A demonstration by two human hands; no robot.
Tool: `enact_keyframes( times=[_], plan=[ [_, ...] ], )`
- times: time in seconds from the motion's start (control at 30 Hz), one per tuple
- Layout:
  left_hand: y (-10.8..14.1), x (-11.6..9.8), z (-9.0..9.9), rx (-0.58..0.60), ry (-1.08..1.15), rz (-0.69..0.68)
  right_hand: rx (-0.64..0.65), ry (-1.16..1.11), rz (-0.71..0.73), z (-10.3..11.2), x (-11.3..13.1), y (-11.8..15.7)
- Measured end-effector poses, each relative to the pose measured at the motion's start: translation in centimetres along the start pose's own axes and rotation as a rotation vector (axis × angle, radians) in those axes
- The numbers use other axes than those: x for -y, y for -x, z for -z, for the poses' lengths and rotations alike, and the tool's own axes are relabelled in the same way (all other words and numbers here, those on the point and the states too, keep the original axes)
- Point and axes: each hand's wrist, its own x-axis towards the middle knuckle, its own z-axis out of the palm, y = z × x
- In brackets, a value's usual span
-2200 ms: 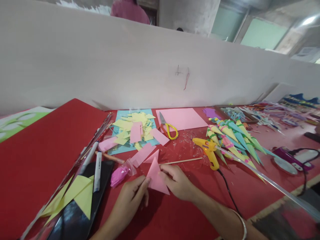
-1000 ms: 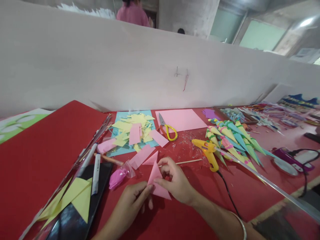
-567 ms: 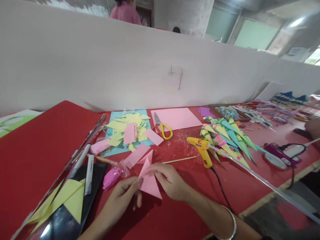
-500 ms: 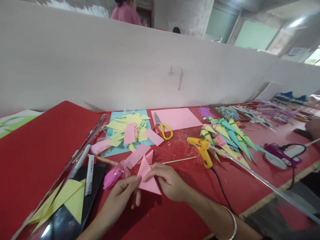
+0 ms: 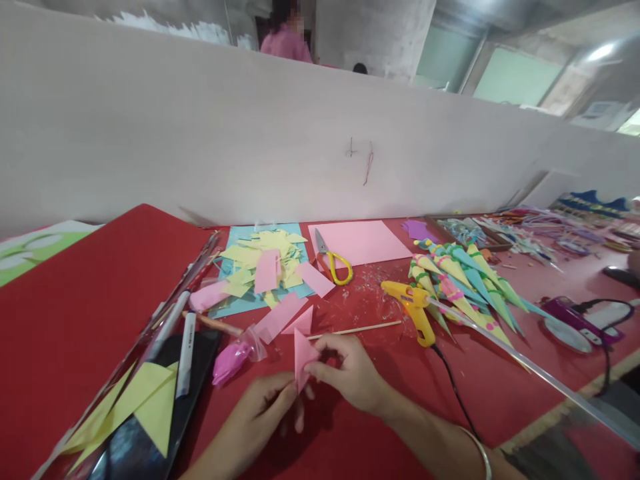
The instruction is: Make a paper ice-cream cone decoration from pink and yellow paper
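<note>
A piece of pink paper (image 5: 303, 353), partly curled into a narrow pointed shape, is pinched between both hands over the red table. My left hand (image 5: 273, 400) grips its lower edge between thumb and fingers. At the right edge of the paper, my right hand (image 5: 350, 373) presses with thumb and forefinger. Just behind lies another pink paper piece (image 5: 301, 321), beside a thin wooden stick (image 5: 363, 330). Left of the hands is a small plastic bag with bright pink contents (image 5: 231, 362).
Scissors (image 5: 334, 259) lie by a pink sheet (image 5: 370, 240). Yellow scraps (image 5: 260, 257) cover a blue sheet. A yellow glue gun (image 5: 413, 308) with a long glue stick rests near decorated paper cones (image 5: 465, 280). Yellow triangles (image 5: 153, 407) and a white marker (image 5: 185, 353) lie left.
The pink paper has gone from a flat triangle to a narrower, curled shape. My right fingers have folded its right side inward. The view has shifted slightly left.
</note>
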Motion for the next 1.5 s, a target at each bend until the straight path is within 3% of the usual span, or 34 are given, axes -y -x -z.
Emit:
enact_keyframes(
  times=[0.17, 0.37, 0.5, 0.67, 0.87, 0.97, 1.1, 1.3, 1.5],
  plan=[
    [0.3, 0.1, 0.1, 0.028, -0.024, 0.006, 0.034, -0.125, -0.130, -0.2, -0.2, 0.1],
    [0.0, -0.2, -0.3, -0.053, -0.119, -0.050, 0.025, -0.039, -0.106, -0.3, -0.1, 0.0],
    [-0.3, -0.5, -0.6, -0.094, -0.134, -0.023, 0.101, -0.060, -0.121, -0.3, -0.2, 0.2],
    [-0.1, 0.2, -0.7, 0.008, -0.032, 0.069, 0.147, 0.002, -0.087, 0.0, 0.0, 0.1],
    [0.3, 0.7, -1.0, 0.115, -0.119, 0.088, 0.216, -0.111, -0.146, 0.1, 0.1, 0.0],
    [0.3, 0.4, -1.0, 0.062, -0.169, 0.062, 0.138, -0.089, -0.129, 0.0, 0.1, 0.0],
    [0.1, 0.6, -0.8, -0.060, -0.313, -0.070, 0.038, -0.111, -0.126, -0.2, 0.0, -0.2],
    [0.0, 1.0, -0.2, -0.274, -0.514, -0.171, -0.018, 0.015, -0.067, -0.1, -0.2, -0.4],
    [0.3, 0.4, 0.1, -0.235, -0.524, -0.119, -0.013, 0.073, 0.004, -0.2, -0.4, -0.2]
  ],
)
